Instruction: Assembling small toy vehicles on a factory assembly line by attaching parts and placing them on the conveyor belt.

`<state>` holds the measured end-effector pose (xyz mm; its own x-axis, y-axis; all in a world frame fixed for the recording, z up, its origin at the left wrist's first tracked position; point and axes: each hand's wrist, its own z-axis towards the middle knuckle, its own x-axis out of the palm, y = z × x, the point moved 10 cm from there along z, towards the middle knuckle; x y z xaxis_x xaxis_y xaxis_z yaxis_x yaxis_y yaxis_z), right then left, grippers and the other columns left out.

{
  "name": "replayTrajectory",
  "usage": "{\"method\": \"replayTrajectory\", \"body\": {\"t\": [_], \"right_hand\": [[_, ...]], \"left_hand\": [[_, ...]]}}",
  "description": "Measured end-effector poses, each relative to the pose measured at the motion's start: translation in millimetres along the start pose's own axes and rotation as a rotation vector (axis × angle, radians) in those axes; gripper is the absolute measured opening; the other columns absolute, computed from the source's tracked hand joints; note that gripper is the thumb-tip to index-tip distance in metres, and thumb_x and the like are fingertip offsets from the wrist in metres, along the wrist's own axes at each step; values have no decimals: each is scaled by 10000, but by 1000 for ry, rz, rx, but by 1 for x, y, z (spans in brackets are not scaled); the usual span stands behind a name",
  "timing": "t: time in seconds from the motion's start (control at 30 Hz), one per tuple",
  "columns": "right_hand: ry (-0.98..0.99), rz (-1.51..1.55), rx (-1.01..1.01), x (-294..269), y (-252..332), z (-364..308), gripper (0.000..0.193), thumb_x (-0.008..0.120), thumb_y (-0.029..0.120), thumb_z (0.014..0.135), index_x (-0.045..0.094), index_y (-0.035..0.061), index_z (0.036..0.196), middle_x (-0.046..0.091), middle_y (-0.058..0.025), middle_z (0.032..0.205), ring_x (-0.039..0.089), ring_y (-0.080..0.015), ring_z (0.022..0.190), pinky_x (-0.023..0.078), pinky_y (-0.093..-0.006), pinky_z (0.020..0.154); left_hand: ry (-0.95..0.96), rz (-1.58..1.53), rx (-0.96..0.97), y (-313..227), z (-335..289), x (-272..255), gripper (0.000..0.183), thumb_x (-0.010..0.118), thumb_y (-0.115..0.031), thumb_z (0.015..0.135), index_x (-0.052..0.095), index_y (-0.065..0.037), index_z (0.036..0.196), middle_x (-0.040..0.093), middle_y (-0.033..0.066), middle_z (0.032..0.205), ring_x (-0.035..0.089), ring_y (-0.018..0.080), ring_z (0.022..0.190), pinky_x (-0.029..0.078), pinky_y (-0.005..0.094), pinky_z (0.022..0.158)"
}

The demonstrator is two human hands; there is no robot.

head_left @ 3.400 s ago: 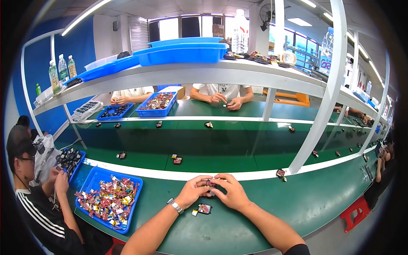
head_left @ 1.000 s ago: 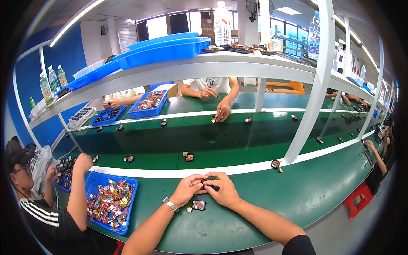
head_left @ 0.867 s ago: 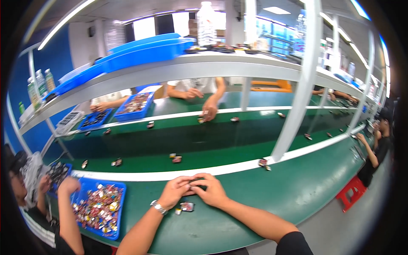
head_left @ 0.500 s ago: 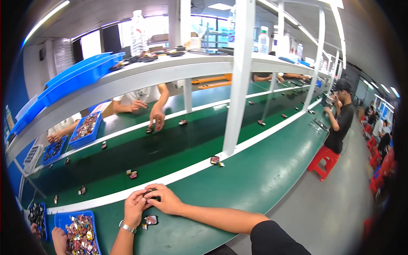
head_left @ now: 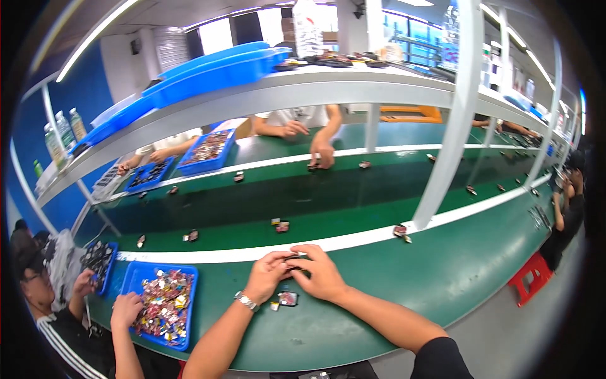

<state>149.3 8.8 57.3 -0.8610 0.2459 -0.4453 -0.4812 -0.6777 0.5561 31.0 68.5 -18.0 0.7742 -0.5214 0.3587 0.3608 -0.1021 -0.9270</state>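
Observation:
My left hand [head_left: 267, 278], with a metal watch on its wrist, and my right hand [head_left: 319, 275] meet over the green bench. Fingers of both close round a small black part [head_left: 295, 259], mostly hidden by them. Just below the hands lies a small dark-edged piece with a reddish middle [head_left: 288, 298], with a little whitish-yellow tab [head_left: 274, 306] beside it. Another such piece [head_left: 399, 231] rests at the belt's white edge, to the right of my hands.
A co-worker's hand [head_left: 128, 309] reaches into a blue tray [head_left: 194, 297] of small coloured parts at my left. Behind it is a tray of black parts [head_left: 98, 265]. Across the green belt [head_left: 328, 224], which carries several pieces, other people work. A white post [head_left: 445, 139] stands right.
My view has swung left, so the bench and hands appear further right and more of the left neighbour shows. Both hands stay closed on the black part.

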Motion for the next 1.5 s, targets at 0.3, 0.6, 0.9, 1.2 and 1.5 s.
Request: {"method": "replayTrajectory", "body": {"t": [0.3,0.6,0.9,1.2,1.5], "right_hand": [[-65,-3,-8,4,9,3,183,718,43,763,712,63,945,622,-91,1176,562,-299,1124,494,-385,922],[-27,89,108,9,-10,2,171,687,52,794,728,88,956,606,-67,1249,521,-288,1194,489,-381,940],[33,62,53,11,0,4,167,688,48,808,710,73,972,563,-102,1328,480,-314,1250,442,-407,1005],[-121,-48,-79,-1,10,17,179,712,-44,723,652,50,863,610,-83,974,594,-261,910,499,-338,745],[-93,-198,-134,6,19,12,210,747,-4,729,694,48,926,622,-71,936,615,-239,843,538,-331,696]], "left_hand": [[2,15,16,-8,-10,-5,286,583,-66,970,533,-5,1245,648,126,1174,641,205,1084,547,369,938],[-9,47,34,-9,-7,3,290,520,-34,993,507,21,1278,605,149,1261,629,210,1115,542,360,971],[-65,96,18,-5,-11,-3,294,546,-53,984,510,11,1269,619,137,1220,632,209,1105,551,372,957],[-90,142,-44,-15,-7,2,309,437,-4,1007,466,41,1311,599,158,1248,618,219,1136,544,362,986],[-100,93,-79,-8,-7,-3,295,475,-55,1012,500,11,1299,619,119,1209,630,185,1093,562,339,946]]}}
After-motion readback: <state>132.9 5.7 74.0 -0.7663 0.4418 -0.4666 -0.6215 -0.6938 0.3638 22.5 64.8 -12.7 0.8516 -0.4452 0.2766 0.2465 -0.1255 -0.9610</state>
